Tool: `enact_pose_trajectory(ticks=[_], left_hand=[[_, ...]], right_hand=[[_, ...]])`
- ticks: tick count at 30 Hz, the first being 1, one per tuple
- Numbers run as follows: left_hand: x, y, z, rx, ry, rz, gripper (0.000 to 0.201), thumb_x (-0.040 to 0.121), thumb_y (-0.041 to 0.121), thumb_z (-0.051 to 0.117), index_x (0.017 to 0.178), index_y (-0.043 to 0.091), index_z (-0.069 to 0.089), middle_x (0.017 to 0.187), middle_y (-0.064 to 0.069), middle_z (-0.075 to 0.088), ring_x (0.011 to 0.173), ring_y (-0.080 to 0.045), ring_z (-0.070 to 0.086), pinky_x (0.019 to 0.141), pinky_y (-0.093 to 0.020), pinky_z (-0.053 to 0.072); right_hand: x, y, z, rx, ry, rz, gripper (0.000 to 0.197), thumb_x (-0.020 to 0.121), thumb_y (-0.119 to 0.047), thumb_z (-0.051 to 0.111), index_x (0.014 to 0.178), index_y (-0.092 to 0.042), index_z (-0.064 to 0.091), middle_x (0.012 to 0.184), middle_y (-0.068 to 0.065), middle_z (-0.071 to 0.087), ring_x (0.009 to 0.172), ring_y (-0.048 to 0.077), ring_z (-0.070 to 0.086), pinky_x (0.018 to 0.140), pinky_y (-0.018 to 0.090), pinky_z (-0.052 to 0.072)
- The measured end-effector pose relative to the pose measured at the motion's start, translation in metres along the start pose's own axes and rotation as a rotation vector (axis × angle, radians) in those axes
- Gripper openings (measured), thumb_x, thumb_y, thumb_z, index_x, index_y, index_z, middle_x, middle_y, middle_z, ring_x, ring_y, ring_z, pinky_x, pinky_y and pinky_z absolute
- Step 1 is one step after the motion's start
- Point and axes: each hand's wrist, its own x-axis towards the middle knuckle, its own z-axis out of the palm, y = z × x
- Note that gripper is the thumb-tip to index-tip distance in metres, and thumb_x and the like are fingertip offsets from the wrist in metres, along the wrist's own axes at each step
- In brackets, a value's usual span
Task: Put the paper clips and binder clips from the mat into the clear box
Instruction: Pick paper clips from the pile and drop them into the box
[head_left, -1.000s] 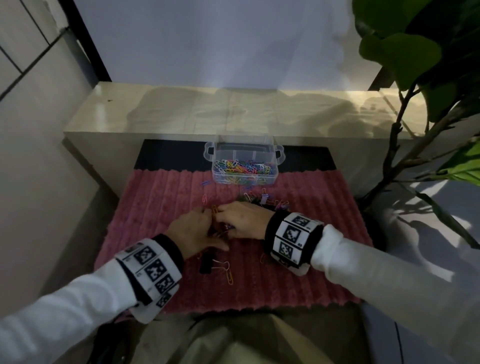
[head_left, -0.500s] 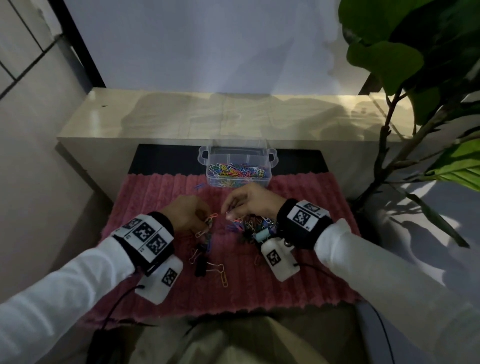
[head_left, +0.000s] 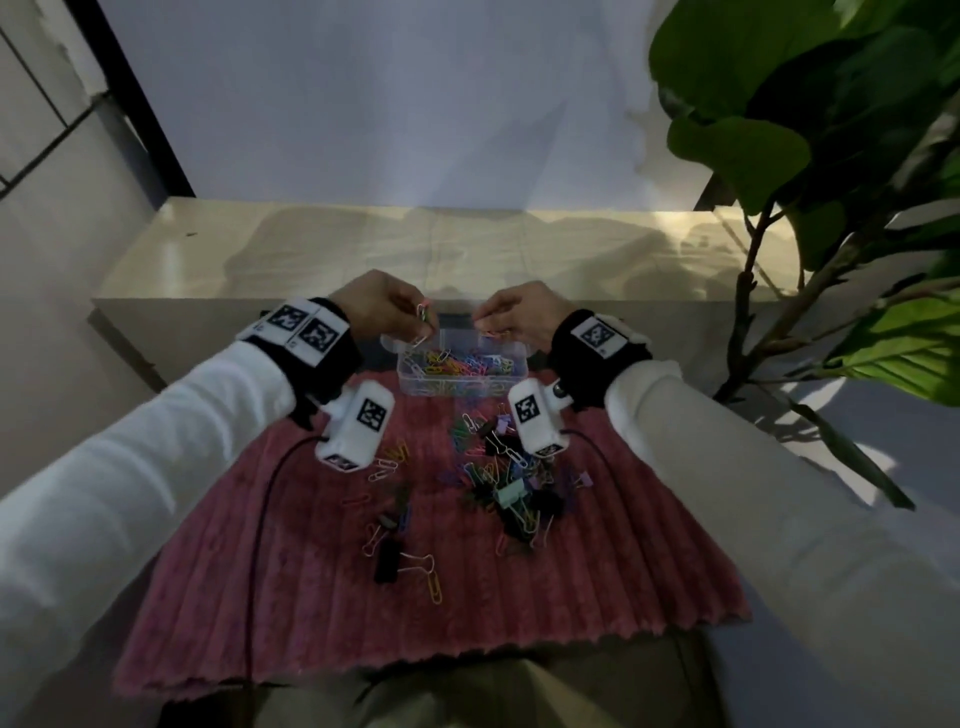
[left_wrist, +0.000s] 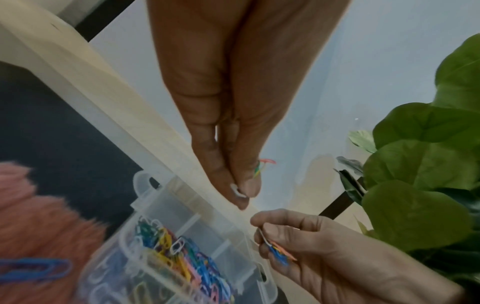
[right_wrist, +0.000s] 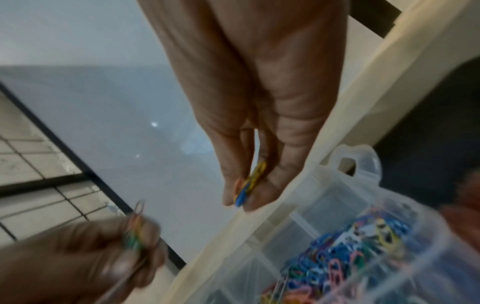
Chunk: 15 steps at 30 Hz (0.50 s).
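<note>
The plant (head_left: 810, 156) is cut off by the frame edge. Clips inside the box (right_wrist: 345, 257) blur together; beside it the left hand (right_wrist: 78, 259) is smeared.

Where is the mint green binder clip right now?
In the head view, the mint green binder clip lies on the pink mat, right of centre, among black binder clips, nearer the person than the clear box.

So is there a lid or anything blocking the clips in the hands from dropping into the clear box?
Nothing visible blocks them. The clear box has no lid on top. The left hand and right hand each pinch a few paper clips just above it, with only air beneath.
</note>
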Motion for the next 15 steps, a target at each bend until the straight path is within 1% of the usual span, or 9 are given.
enact_pose_trajectory(ticks=[2,3,5,7,8,9,12,13,15], left_hand=[[0.015,0.002,0.001,0.024,0.015,-0.014,0.008,0.074,0.009,0.071,0.077,0.017,0.069,0.055,0.012,0.066,0.058,-0.005,0.059,0.065,-0.023,0.049],[0.021,0.002,0.002,0.035,0.016,-0.032,0.008,0.075,0.010,0.071,0.080,0.016,0.069,0.061,0.006,0.066,0.062,-0.011,0.059,0.069,-0.029,0.050],[0.027,0.002,0.006,0.087,0.007,-0.069,0.009,0.076,0.013,0.070,0.084,0.014,0.068,0.070,-0.002,0.065,0.070,-0.018,0.059,0.073,-0.034,0.049],[0.029,0.002,0.010,0.184,-0.010,-0.076,0.015,0.075,0.017,0.071,0.089,0.011,0.069,0.078,-0.006,0.065,0.075,-0.021,0.057,0.071,-0.032,0.046],[0.029,0.002,0.012,0.237,-0.011,-0.071,0.020,0.075,0.018,0.071,0.093,0.009,0.070,0.081,-0.007,0.064,0.076,-0.021,0.056,0.070,-0.030,0.043],[0.030,0.004,0.013,0.286,-0.002,-0.062,0.023,0.075,0.018,0.071,0.095,0.008,0.070,0.082,-0.008,0.063,0.075,-0.020,0.055,0.069,-0.029,0.041],[0.034,0.010,0.017,0.379,0.017,-0.030,0.025,0.077,0.015,0.069,0.100,0.006,0.069,0.087,-0.010,0.065,0.073,-0.018,0.052,0.068,-0.025,0.038],[0.034,0.012,0.018,0.382,-0.008,-0.022,0.026,0.078,0.016,0.068,0.102,0.006,0.069,0.092,-0.010,0.067,0.074,-0.017,0.053,0.068,-0.024,0.039],[0.036,0.014,0.022,0.388,-0.093,-0.007,0.028,0.081,0.018,0.066,0.107,0.008,0.067,0.102,-0.007,0.068,0.084,-0.019,0.058,0.072,-0.025,0.040]], right_hand=[[0.004,-0.002,0.005,-0.133,0.051,-0.026,0.002,0.077,0.001,0.069,0.079,0.001,0.068,0.065,0.005,0.059,0.057,0.012,0.056,0.055,0.015,0.050],[0.006,-0.002,0.009,-0.221,0.086,-0.050,0.009,0.079,-0.002,0.068,0.085,0.004,0.069,0.065,0.005,0.059,0.058,0.012,0.055,0.055,0.016,0.048],[0.006,0.000,0.016,-0.408,0.090,-0.060,0.014,0.085,-0.009,0.063,0.089,0.002,0.070,0.075,0.008,0.065,0.069,0.018,0.060,0.066,0.023,0.050],[0.001,0.002,0.020,-0.636,-0.013,-0.043,0.016,0.088,-0.013,0.059,0.092,-0.003,0.070,0.095,0.011,0.069,0.089,0.025,0.064,0.081,0.034,0.053],[-0.003,0.001,0.021,-0.737,-0.055,-0.056,0.016,0.088,-0.013,0.059,0.094,-0.004,0.070,0.102,0.012,0.069,0.096,0.026,0.063,0.085,0.034,0.051],[-0.008,0.001,0.019,-0.804,-0.071,-0.096,0.016,0.087,-0.010,0.058,0.096,-0.003,0.070,0.106,0.013,0.068,0.100,0.027,0.062,0.083,0.029,0.048],[-0.028,-0.002,0.012,-0.812,-0.050,-0.272,0.017,0.085,0.002,0.055,0.094,0.001,0.069,0.099,0.016,0.069,0.092,0.025,0.063,0.066,0.014,0.037],[-0.035,-0.001,0.010,-0.779,-0.052,-0.301,0.017,0.084,0.004,0.054,0.093,0.002,0.069,0.094,0.016,0.069,0.086,0.023,0.063,0.065,0.014,0.040],[-0.047,0.003,0.007,-0.691,-0.066,-0.289,0.017,0.084,0.007,0.052,0.088,0.003,0.068,0.078,0.012,0.065,0.075,0.022,0.061,0.071,0.028,0.051]])
